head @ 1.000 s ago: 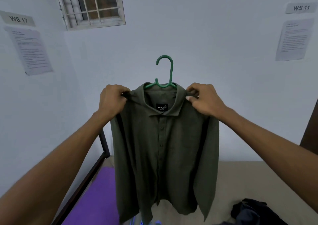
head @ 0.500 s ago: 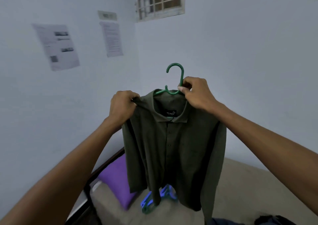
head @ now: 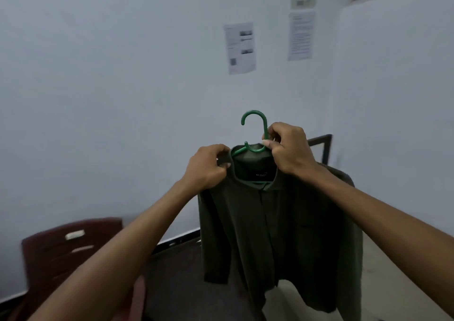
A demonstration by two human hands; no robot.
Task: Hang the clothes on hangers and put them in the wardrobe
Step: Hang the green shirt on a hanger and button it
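- The view has swung leftward since a second ago: the bed with its purple pillow and the loose hangers on it have gone from sight, and a dark red chair [head: 61,252] now shows at the lower left, with dark floor beyond it.
- The right hand [head: 288,149] has moved off the shirt's shoulder to the green hanger [head: 255,134], where its fingers now pinch the stem just under the hook.
- The left hand [head: 208,166] still grips the fabric at the collar's left side.
- The dark green shirt [head: 275,234] hangs in the air in front of the person, seated on the hanger and touching nothing below.
- My reading: hanging this garment is done and the carry to the wardrobe has begun; no wardrobe is in view yet.
- Count: one shirt, one hanger, two hands, one chair.
- Two printed sheets [head: 240,48] on the wall, with a small label above the right one; a dark frame [head: 321,149] behind the shirt is probably the bed's end, though blur makes that uncertain.
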